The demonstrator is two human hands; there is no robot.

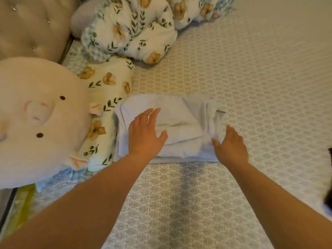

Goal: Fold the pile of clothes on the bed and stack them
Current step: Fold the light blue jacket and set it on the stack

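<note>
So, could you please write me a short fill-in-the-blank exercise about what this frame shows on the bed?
1. Both hands rest on a folded garment whose colour is light ____.
2. The left hand lies on it with its fingers ____.
3. The round plush toy lies to the ____ of the garment.
4. The right hand touches the garment's ____ end.

Missing words: blue; straight; left; right

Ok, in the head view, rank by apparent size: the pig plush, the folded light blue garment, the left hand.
1. pig plush, largest, though cut off by the frame edge
2. folded light blue garment
3. left hand, smallest, lying flat on the garment
</note>
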